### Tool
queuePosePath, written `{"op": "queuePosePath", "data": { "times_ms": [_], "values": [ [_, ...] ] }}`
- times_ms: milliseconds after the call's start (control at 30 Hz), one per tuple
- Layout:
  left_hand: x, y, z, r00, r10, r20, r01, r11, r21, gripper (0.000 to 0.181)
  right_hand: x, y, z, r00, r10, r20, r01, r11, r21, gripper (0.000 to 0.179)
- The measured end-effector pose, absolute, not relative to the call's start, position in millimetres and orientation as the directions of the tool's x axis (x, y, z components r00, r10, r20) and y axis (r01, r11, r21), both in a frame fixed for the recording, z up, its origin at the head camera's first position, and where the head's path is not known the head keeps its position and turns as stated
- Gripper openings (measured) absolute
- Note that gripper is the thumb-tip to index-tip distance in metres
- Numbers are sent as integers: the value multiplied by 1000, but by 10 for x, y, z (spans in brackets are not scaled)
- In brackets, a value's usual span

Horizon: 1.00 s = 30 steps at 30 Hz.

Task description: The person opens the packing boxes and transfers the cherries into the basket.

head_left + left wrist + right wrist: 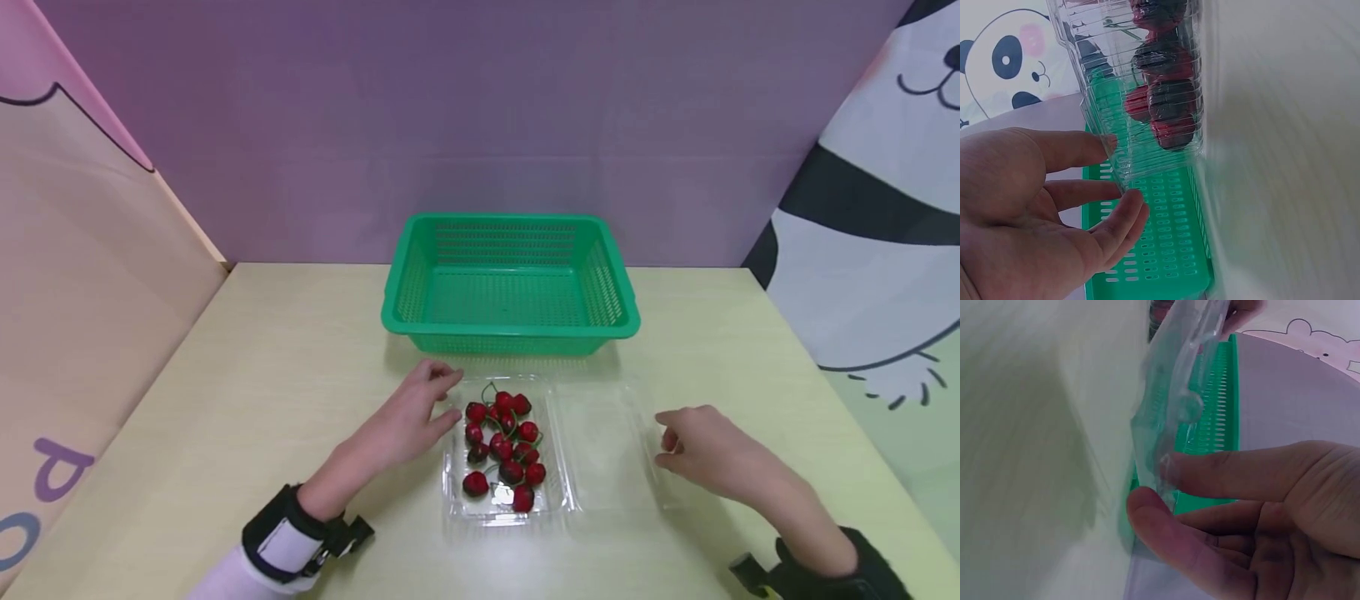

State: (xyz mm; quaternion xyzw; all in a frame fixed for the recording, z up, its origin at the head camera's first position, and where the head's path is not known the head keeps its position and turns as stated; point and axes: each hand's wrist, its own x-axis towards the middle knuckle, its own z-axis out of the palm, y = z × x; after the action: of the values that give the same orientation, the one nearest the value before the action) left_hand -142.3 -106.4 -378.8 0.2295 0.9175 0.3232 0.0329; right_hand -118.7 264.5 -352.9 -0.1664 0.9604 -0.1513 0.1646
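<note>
A clear plastic clamshell box [558, 492] holding several dark red cherries [501, 448] with green stems lies on the table. Its transparent lid [603, 442] is folded out to the right. My left hand [412, 417] touches the box's left rim near the far corner, its thumb and fingers spread slightly apart. From the left wrist view, the fingertips [1132, 200] meet the box corner [1125, 178]. On the other side, my right hand [708, 446] pinches the outer edge of the lid [1160, 425] between thumb and finger.
Behind the box, a green perforated basket [510, 329] stands near the back of the pale table [300, 358]. A purple backdrop [510, 108] rises beyond the table edge, with a panda print [877, 183] at the right.
</note>
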Motion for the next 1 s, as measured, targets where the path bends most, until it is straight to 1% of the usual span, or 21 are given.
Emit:
{"op": "queuePosePath", "data": {
  "times_ms": [100, 167, 433, 567, 667, 800, 933, 1000],
  "values": [
    [-1431, -1065, -3789, -890, 446, 88, 403, 684, 608, 54, -1182, 2626, -3572, -886, -380, -265, -281, 896, -344, 19],
    [-1434, -1065, -3790, -891, 447, 87, 402, 684, 609, 54, -1175, 2617, -3601, -887, -386, -255, -290, 893, -344, 13],
    [-1450, -1052, -3792, -890, 448, 92, 405, 680, 611, 54, -1154, 2580, -3673, -900, -363, -243, -280, 906, -319, 21],
    [-1459, -1045, -3804, -887, 451, 101, 414, 678, 607, 54, -1140, 2562, -3695, -902, -350, -252, -265, 910, -318, 21],
    [-1463, -1041, -3813, -885, 452, 108, 420, 677, 604, 54, -1141, 2545, -3711, -902, -356, -245, -277, 911, -305, 19],
    [-1464, -1038, -3815, -884, 453, 119, 427, 674, 604, 53, -1146, 2520, -3710, -906, -362, -222, -299, 915, -271, 19],
    [-1469, -1036, -3813, -880, 457, 127, 435, 669, 603, 53, -1141, 2499, -3674, -918, -332, -215, -285, 932, -224, 21],
    [-1473, -1036, -3816, -879, 460, 129, 438, 667, 603, 52, -1147, 2490, -3647, -928, -320, -191, -287, 940, -184, 16]
  ]
}}
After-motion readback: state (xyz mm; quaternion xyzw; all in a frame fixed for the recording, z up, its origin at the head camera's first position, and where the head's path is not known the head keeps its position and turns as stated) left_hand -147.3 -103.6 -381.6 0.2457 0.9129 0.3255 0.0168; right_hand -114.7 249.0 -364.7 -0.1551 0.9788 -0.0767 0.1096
